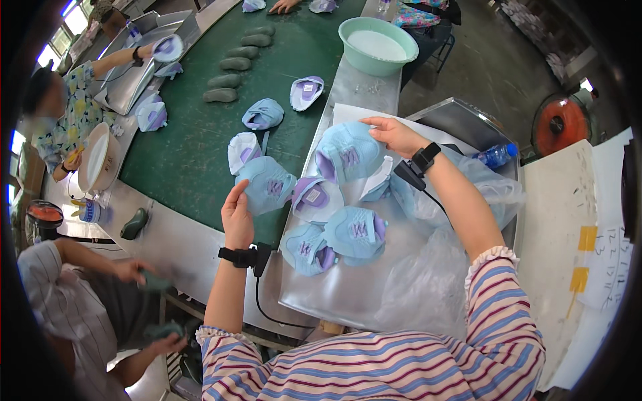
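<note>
My left hand grips the edge of a light blue shoe upper with purple lacing, held over the edge of the green table. Farther right, my right hand pinches the rim of another light blue shoe upper above the metal tray. Between and below them, a white-and-purple upper lies with its lining showing. Nearer to me in the tray are two more laced uppers, a left one and a right one, the right one overlapping others.
The green table bears a row of dark shoe lasts and scattered uppers. A green basin stands at the far right. Clear plastic and a blue-capped bottle lie in the tray. Co-workers work at left; one holds dark lasts.
</note>
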A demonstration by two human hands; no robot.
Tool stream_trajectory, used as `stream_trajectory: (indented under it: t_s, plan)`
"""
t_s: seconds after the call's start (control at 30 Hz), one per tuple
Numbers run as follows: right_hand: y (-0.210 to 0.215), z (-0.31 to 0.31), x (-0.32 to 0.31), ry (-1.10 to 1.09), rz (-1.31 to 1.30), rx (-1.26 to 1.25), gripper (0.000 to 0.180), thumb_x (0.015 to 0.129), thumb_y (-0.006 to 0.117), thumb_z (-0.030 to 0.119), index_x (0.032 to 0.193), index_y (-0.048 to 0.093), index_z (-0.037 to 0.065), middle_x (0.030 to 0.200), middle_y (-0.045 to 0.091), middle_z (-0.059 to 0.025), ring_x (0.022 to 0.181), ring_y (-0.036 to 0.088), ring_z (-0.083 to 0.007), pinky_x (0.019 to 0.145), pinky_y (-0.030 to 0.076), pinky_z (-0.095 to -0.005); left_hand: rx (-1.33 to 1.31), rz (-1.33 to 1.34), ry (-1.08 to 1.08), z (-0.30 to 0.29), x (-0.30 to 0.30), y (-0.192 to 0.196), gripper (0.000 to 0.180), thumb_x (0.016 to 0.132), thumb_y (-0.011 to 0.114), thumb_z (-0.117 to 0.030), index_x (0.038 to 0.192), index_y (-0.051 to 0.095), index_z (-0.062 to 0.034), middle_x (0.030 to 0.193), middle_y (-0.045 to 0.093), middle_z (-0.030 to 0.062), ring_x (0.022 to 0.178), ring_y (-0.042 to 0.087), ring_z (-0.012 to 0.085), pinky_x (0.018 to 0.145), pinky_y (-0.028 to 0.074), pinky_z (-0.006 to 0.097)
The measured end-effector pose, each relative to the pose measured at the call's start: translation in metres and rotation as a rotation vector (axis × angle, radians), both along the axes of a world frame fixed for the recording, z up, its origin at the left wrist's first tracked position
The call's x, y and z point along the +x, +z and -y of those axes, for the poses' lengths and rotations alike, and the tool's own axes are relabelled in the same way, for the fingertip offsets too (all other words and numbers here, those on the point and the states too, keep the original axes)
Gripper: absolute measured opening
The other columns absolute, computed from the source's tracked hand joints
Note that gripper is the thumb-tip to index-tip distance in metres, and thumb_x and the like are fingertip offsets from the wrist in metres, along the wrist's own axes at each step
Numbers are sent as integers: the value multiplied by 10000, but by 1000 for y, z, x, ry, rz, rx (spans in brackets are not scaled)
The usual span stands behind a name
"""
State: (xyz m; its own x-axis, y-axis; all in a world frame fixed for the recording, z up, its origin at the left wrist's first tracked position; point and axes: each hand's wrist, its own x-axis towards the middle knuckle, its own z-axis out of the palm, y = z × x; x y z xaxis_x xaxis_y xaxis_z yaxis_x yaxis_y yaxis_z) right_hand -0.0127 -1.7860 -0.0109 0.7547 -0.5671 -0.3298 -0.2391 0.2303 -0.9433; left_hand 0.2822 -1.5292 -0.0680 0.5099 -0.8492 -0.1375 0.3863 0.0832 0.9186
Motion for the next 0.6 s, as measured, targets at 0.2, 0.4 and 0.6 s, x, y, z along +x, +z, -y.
stream_trajectory:
  t_s: [0.2, 0.4, 0.6]
  plan:
    - [-29, -12, 25, 212, -202, -515, 336, 865, 554, 167, 1191, 556, 85, 1040, 623, -138, 890, 590, -215, 836, 450, -321, 39, 646, -111, 16, -1, 26, 336, 819, 511, 6, 1148, 570, -22, 1177, 548, 67, 1072, 500, 152, 916, 374, 264]
    - [-42, -68, 11, 168, -395, -1093, 457, 746, 645, 148, 1176, 519, 62, 1159, 449, -182, 1081, 454, -345, 924, 387, -384, 72, 316, 190, 49, 93, 0, 367, 785, 534, 30, 1151, 563, 15, 1146, 573, 82, 1037, 524, 142, 895, 400, 260]
    - [7, -152, -17, 148, -338, -1063, 418, 684, 674, 115, 1085, 564, 73, 1240, 412, -179, 1229, 308, -399, 1001, 312, -452, -32, 624, 677, 98, 263, 28, 382, 750, 534, 83, 1120, 564, -8, 1076, 590, 78, 998, 544, 164, 880, 419, 288]
